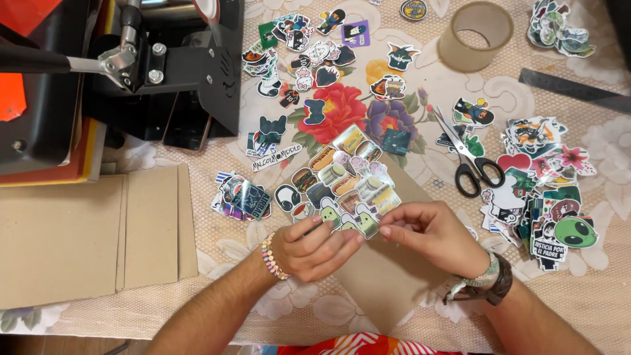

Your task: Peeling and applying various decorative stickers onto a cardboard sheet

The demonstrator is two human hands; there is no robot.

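Observation:
My left hand (314,248) and my right hand (430,235) meet near the table's front edge, fingertips pinched on a small glossy sticker (363,223) between them. The sticker lies at the near edge of a fan of food and cartoon stickers (345,177) spread over a brown cardboard sheet (384,283). A beaded bracelet sits on my left wrist; a dark band and woven bracelet on my right. Which hand bears the sticker's weight is unclear.
Black-handled scissors (468,158) lie right of the fan. A tape roll (474,34) and a black ruler (572,89) sit far right. Sticker piles (542,190) crowd the right side. A black press machine (131,72) fills the far left; cardboard sheets (92,236) lie below it.

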